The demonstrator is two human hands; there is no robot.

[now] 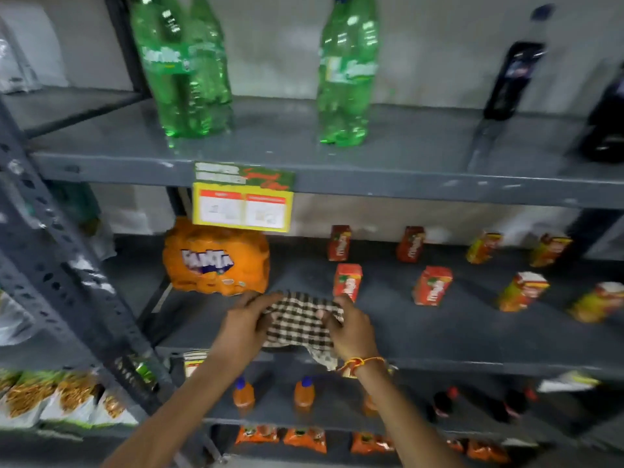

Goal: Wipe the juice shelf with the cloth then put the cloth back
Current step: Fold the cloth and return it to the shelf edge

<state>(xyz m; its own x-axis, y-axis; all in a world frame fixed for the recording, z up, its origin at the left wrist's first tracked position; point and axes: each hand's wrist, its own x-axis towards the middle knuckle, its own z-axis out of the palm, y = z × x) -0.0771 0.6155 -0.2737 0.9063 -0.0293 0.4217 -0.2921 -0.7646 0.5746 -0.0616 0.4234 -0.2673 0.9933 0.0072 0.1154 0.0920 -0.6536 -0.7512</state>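
Note:
A brown-and-white checked cloth [297,324] lies at the front edge of the grey juice shelf [456,332], one corner hanging over the edge. My left hand [244,320] grips its left side and my right hand [351,327] grips its right side; both rest on the shelf. Small red juice cartons [347,282] stand just behind the cloth, and more [433,286] run to the right in two rows.
An orange Fanta pack [216,261] sits left of the cloth under a yellow price tag [242,209]. Green bottles [346,72] stand on the shelf above. Small orange bottles [304,393] fill the shelf below. A perforated steel upright [67,285] is at left.

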